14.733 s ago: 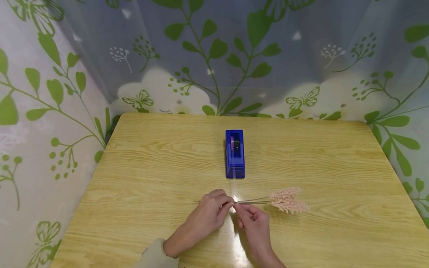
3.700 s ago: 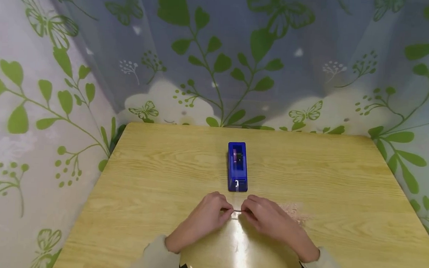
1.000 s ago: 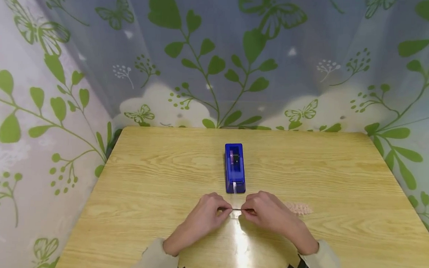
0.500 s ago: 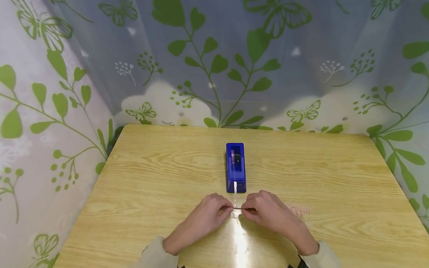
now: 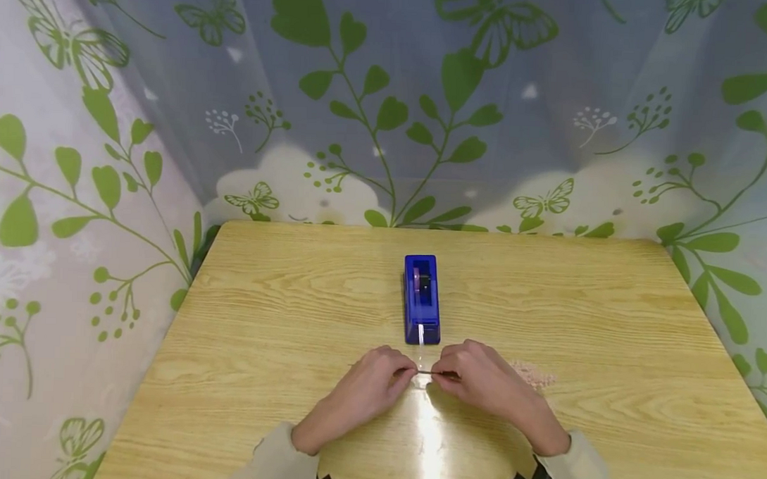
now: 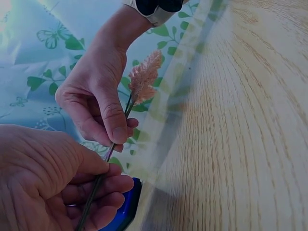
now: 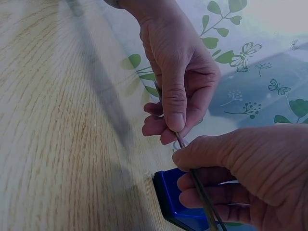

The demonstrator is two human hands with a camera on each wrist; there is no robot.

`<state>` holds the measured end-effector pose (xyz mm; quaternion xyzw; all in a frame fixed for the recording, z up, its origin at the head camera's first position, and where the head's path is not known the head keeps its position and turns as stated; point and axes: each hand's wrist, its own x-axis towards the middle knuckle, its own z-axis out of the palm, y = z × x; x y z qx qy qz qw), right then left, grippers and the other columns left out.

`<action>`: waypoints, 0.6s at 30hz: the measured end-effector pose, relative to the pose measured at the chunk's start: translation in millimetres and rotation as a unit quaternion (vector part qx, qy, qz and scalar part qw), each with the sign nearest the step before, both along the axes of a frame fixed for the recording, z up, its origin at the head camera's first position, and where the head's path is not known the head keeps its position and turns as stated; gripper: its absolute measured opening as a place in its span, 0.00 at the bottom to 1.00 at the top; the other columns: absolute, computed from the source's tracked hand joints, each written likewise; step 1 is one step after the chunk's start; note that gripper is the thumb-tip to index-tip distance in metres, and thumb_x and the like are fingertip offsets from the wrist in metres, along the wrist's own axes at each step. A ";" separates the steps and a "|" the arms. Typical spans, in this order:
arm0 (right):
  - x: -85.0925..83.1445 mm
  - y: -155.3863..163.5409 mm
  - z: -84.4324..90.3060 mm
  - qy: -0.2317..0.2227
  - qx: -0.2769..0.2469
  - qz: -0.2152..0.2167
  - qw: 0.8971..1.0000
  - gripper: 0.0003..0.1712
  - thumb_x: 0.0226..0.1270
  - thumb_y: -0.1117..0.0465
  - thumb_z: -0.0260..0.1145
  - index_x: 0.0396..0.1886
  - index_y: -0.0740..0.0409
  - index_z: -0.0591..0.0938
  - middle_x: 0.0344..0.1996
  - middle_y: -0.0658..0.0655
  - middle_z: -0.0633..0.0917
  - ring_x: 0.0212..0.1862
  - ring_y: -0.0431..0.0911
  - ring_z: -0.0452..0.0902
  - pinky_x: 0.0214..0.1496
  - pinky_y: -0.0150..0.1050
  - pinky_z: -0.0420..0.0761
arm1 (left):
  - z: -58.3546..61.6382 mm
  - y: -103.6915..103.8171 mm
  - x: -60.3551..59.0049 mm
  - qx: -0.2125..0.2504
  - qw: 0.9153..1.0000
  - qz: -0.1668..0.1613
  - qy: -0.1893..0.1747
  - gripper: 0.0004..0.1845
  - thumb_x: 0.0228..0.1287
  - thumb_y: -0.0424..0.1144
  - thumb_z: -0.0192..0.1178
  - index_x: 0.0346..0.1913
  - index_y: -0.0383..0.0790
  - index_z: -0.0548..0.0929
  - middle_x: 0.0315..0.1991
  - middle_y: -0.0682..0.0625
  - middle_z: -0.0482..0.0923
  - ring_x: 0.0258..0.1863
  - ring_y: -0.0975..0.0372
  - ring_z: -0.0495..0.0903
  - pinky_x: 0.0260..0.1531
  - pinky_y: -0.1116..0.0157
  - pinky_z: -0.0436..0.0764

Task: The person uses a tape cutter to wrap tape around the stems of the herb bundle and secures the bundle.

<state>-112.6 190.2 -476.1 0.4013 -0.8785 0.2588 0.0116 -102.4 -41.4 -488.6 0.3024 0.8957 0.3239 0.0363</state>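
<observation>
Thin dark stems [image 5: 424,373] of artificial pink flowers [image 5: 534,375] lie crosswise between my hands. My left hand [image 5: 372,380] pinches them between thumb and fingers on the left. On the right, my right hand [image 5: 480,380] pinches them a short gap away, partly covering the flowers. In the left wrist view the fluffy pink flower head [image 6: 144,77] sticks out beyond the right hand. A strip of clear tape [image 5: 420,355] runs from the blue tape dispenser [image 5: 422,297] towards the bare gap of stem. Whether it wraps the stems is too small to tell.
The dispenser stands just beyond the hands on a wood-grain table [image 5: 280,285]. A leaf-printed curtain [image 5: 387,127] closes in the back and sides. Light glares off the tabletop [image 5: 430,438] in front of the hands.
Since the oldest frame my right hand has turned over onto the stems and now partly covers the flowers. Over the last second the hands stay put; the flower head shifts slightly.
</observation>
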 end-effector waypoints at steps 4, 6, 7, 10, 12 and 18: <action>0.9 -0.8 0.1 -0.016 0.000 -0.007 1.000 0.09 0.65 0.70 0.72 0.27 0.54 0.87 0.23 0.42 0.79 0.24 0.29 0.65 0.24 0.23 0.69 | -0.1 -1.2 -0.4 0.003 1.000 -0.003 0.014 0.06 0.72 0.33 0.65 0.43 0.38 0.92 0.38 0.50 0.90 0.39 0.62 0.85 0.44 0.69 0.86; 1.7 -0.8 0.6 -0.035 0.003 -0.012 0.999 0.08 0.67 0.70 0.71 0.29 0.54 0.87 0.25 0.43 0.80 0.26 0.30 0.66 0.26 0.24 0.72 | 0.5 -1.6 -0.5 0.005 1.000 -0.005 0.019 0.06 0.72 0.33 0.66 0.43 0.38 0.92 0.37 0.50 0.90 0.38 0.63 0.85 0.42 0.70 0.85; 2.1 -0.9 0.8 -0.044 0.005 -0.014 0.999 0.07 0.68 0.69 0.70 0.31 0.55 0.87 0.26 0.43 0.81 0.27 0.30 0.67 0.27 0.25 0.73 | 0.7 -1.7 -0.5 0.006 1.000 -0.006 0.020 0.06 0.72 0.33 0.66 0.43 0.38 0.92 0.36 0.50 0.90 0.37 0.63 0.84 0.41 0.70 0.85; 3.1 -1.1 0.8 -0.073 0.016 -0.017 0.997 0.07 0.72 0.69 0.66 0.35 0.56 0.88 0.29 0.44 0.82 0.28 0.31 0.69 0.29 0.26 0.75 | 1.4 -2.1 -0.4 0.009 1.000 -0.006 0.024 0.06 0.71 0.32 0.67 0.43 0.37 0.93 0.36 0.50 0.90 0.36 0.64 0.84 0.39 0.72 0.84; 3.6 -1.5 0.1 -0.079 0.022 -0.016 0.997 0.08 0.73 0.69 0.64 0.36 0.57 0.87 0.30 0.44 0.82 0.29 0.32 0.69 0.30 0.27 0.76 | 1.6 -2.4 -0.1 0.010 1.000 -0.005 0.026 0.06 0.71 0.32 0.67 0.43 0.38 0.93 0.35 0.50 0.90 0.35 0.64 0.84 0.38 0.73 0.84; 4.1 -1.7 -1.5 -0.074 0.020 -0.016 0.997 0.08 0.72 0.70 0.63 0.36 0.57 0.87 0.29 0.44 0.81 0.28 0.32 0.68 0.29 0.27 0.75 | 2.4 -2.8 0.0 0.013 0.999 -0.002 0.031 0.05 0.70 0.32 0.68 0.42 0.38 0.93 0.35 0.50 0.90 0.34 0.62 0.84 0.36 0.74 0.83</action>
